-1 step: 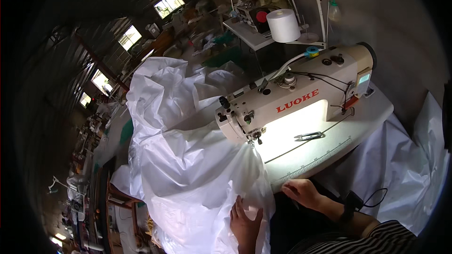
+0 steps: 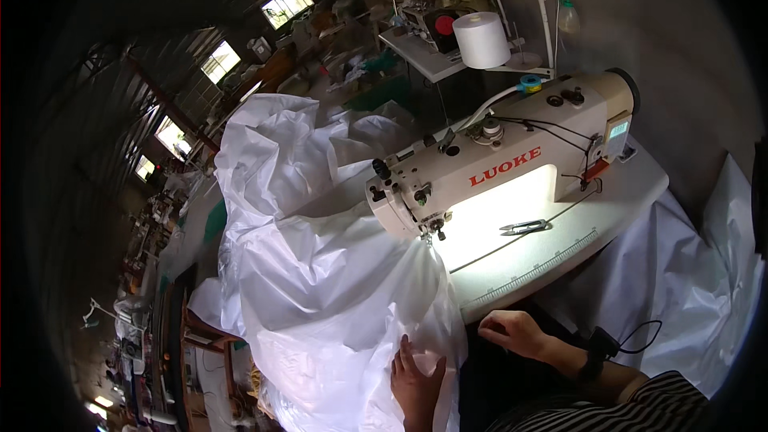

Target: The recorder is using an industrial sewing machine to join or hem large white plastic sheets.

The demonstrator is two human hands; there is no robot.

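Note:
White sheet material in loose folds covers the left of the sewing table and hangs toward me. Its right edge reaches under the needle area of the white sewing machine. My left hand lies on the near part of the material, fingers spread. Just off the table's front edge, my right hand has its fingers curled in; whether it holds anything is hidden. A black strap with a small device is round the right wrist. Under the machine arm, thread snips lie on the lit tabletop.
A white thread cone stands behind the machine. Another table with equipment is farther back. More white material hangs at the right of the table. A wooden frame stands at lower left. A ruler strip runs along the table's front.
My right hand has shifted slightly toward me, a little farther from the table's edge. The left hand and the white material stay where they were.

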